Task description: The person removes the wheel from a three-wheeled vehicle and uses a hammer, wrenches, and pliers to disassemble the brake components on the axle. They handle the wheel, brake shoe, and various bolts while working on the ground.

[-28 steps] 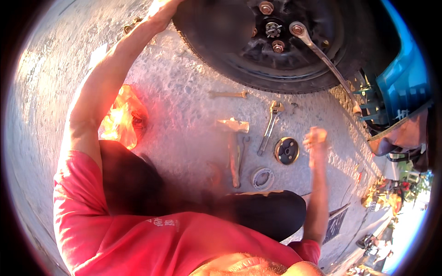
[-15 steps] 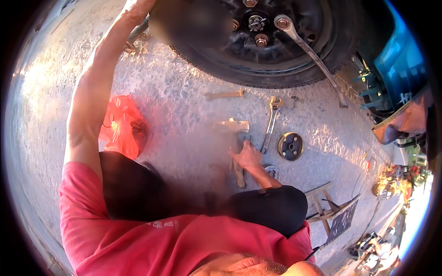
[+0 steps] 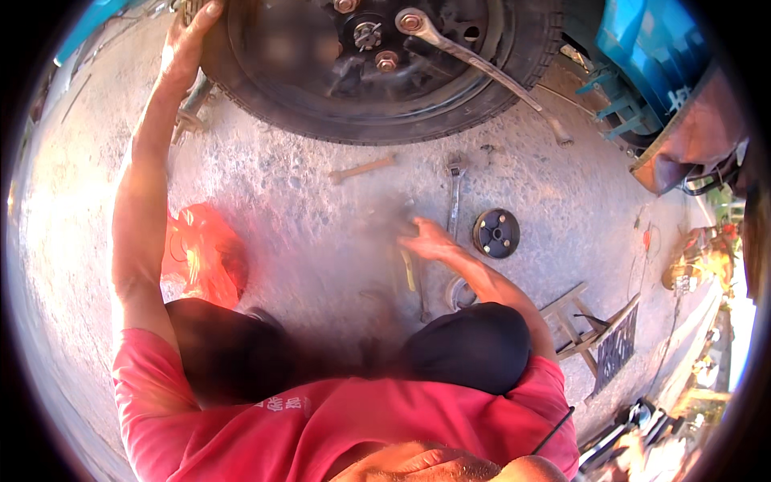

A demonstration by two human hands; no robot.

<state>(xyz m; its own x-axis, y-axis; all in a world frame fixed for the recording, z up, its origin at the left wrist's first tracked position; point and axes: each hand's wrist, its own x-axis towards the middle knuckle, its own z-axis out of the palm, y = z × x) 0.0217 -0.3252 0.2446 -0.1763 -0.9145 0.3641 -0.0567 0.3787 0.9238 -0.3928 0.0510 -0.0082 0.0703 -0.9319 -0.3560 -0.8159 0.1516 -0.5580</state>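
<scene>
The rough, sunlit concrete floor (image 3: 281,185) carries a red plastic bag (image 3: 205,261) at left and, farther right, a black disc (image 3: 496,233) and a wooden frame (image 3: 582,329). The wheel (image 3: 321,120) fills the upper middle; a wrench (image 3: 482,64), ringed over its nut (image 3: 410,22), slants down rightward. The left hand (image 3: 186,46) reaches up against the wheel's left edge; how closed its grip is, I can't tell. The right hand (image 3: 430,241) points left, low, fingers bent; blur hides what its grip holds, if anything.

At the left hand (image 3: 185,52), the tyre (image 3: 221,60) is black, its nut (image 3: 387,61) coppery. Right of the right hand (image 3: 428,239), a disc (image 3: 484,234) is black with pale dots; well left, a bag (image 3: 205,249) is orange-red.
</scene>
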